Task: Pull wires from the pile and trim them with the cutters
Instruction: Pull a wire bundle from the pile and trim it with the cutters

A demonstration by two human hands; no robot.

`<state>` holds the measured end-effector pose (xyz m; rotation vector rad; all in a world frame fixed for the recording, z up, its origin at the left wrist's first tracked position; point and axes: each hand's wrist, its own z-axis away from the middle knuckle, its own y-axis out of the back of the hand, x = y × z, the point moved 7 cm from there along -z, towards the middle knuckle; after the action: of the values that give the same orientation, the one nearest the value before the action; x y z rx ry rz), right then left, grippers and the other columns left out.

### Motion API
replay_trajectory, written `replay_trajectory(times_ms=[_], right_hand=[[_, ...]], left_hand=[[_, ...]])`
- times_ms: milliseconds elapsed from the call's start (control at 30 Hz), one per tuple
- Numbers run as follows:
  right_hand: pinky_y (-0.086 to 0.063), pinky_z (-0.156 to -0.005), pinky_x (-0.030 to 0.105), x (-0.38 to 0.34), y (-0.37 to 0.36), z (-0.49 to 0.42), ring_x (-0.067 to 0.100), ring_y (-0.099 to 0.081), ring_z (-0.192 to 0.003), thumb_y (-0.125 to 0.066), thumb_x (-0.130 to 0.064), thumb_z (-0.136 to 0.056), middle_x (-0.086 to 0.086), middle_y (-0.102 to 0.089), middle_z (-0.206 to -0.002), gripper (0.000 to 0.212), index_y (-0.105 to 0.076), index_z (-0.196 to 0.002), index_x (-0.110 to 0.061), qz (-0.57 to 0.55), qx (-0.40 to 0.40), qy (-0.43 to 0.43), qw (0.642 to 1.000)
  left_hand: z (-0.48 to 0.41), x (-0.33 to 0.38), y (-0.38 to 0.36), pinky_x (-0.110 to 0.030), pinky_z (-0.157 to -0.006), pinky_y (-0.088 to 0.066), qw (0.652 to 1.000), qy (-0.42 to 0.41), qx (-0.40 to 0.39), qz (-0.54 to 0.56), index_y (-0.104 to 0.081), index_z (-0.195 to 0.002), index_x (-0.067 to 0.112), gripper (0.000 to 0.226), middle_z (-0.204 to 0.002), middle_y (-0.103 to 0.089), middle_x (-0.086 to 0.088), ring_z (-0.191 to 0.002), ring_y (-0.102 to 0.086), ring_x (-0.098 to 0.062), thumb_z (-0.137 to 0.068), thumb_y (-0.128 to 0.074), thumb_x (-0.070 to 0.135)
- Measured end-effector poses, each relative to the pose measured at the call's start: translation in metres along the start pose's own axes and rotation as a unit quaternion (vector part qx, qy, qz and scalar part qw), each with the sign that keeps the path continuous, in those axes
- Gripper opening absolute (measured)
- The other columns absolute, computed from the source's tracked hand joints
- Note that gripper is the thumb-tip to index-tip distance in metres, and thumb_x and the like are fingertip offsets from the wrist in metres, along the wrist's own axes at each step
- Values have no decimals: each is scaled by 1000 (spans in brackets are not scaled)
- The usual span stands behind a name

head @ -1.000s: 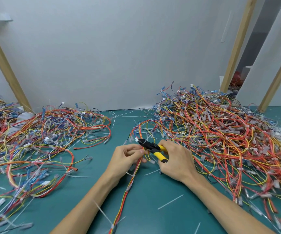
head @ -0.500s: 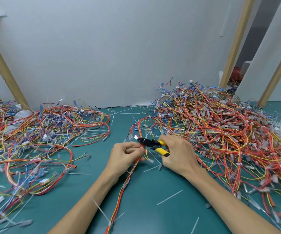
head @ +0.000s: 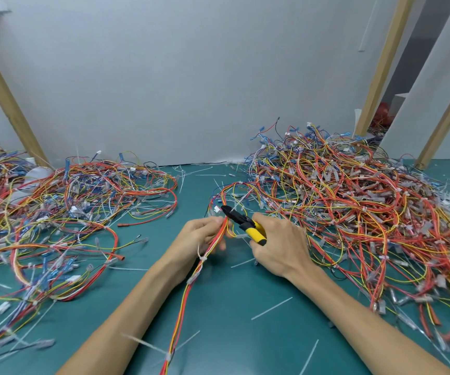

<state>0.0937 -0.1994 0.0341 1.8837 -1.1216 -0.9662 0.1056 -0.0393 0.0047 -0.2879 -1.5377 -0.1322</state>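
Note:
My left hand [head: 200,236] grips a bundle of red, orange and yellow wires [head: 188,288] that runs from the bottom edge up through my fingers and loops toward the big pile. My right hand [head: 280,244] holds the yellow-handled cutters [head: 245,223], whose black jaws point left and touch the bundle just above my left fingers. A white cable tie [head: 201,257] wraps the bundle below my left hand. The large tangled wire pile [head: 353,212] fills the right side of the green table [head: 232,320].
A second spread of wires [head: 69,220] covers the table's left side. Cut white cable ties [head: 271,308] lie scattered on the green surface. Slanted wooden posts [head: 4,96] stand at the back left and right against a white wall.
The view has tilted slightly, so the hands sit a little higher. The bundle now shows more in front of my left fingers; the cutters' jaws stay at the wires.

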Motion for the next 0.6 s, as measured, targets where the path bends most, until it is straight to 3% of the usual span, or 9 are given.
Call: replay_trajectory(times_ms=[67, 167, 233, 300, 467, 533, 600], right_hand=[[-26, -54, 32, -1, 0, 0, 24, -45, -64, -59, -37, -78, -8, -49, -66, 20, -42, -80, -27, -2, -1, 6, 1000], [-26, -53, 34, -4, -4, 1, 27, -47, -65, -54, -35, -80, -5, -52, -70, 20, -37, -82, -27, -7, -14, 20, 1000], [-29, -54, 35, -4, -7, 1, 27, -46, -65, -55, -33, -80, -5, -51, -72, 21, -36, -85, -26, -14, -26, 23, 999], [-32, -54, 36, -3, -8, 1, 30, -48, -67, -54, -32, -80, -4, -52, -72, 20, -37, -86, -24, -21, -27, 23, 999], [-36, -54, 37, -4, -9, 2, 33, -51, -70, -55, -30, -79, -5, -46, -69, 21, -36, -84, -23, -17, -24, 16, 999], [-28, -52, 36, -1, -8, 2, 31, -45, -66, -56, -30, -79, -7, -40, -63, 23, -33, -82, -24, -13, -23, 7, 1000], [-20, -51, 35, 2, -7, 1, 27, -42, -64, -55, -31, -78, -9, -35, -60, 25, -32, -82, -25, 1, -25, 4, 1000]], left_hand=[[0, 0, -3, -18, -46, -31, 1000, 11, -17, 7, -71, -82, 16, 23, -71, -66, -1, -50, -52, -10, -80, -60, 36], [3, -8, -17, -16, -43, -34, 988, 71, -57, 127, -61, -82, 13, 18, -70, -64, -4, -46, -46, -10, -81, -60, 31], [7, -12, -30, -18, -45, -36, 965, 103, -86, 224, -58, -73, 16, 16, -65, -56, -4, -46, -43, -12, -84, -56, 27], [7, -13, -35, -18, -47, -33, 958, 98, -94, 254, -51, -69, 16, 20, -60, -46, -2, -45, -38, -11, -87, -52, 25], [1, -10, -31, -17, -47, -28, 991, -1, -21, 134, -47, -77, 13, 17, -57, -45, 1, -46, -36, -8, -92, -54, 15], [2, -5, -23, -17, -49, -36, 997, -68, 33, -24, -50, -78, 11, 21, -62, -59, -1, -47, -44, -11, -98, -54, 17], [4, 2, -17, -18, -51, -41, 978, -124, 67, -154, -54, -81, 8, 22, -72, -71, -1, -47, -50, -13, -98, -56, 22]])
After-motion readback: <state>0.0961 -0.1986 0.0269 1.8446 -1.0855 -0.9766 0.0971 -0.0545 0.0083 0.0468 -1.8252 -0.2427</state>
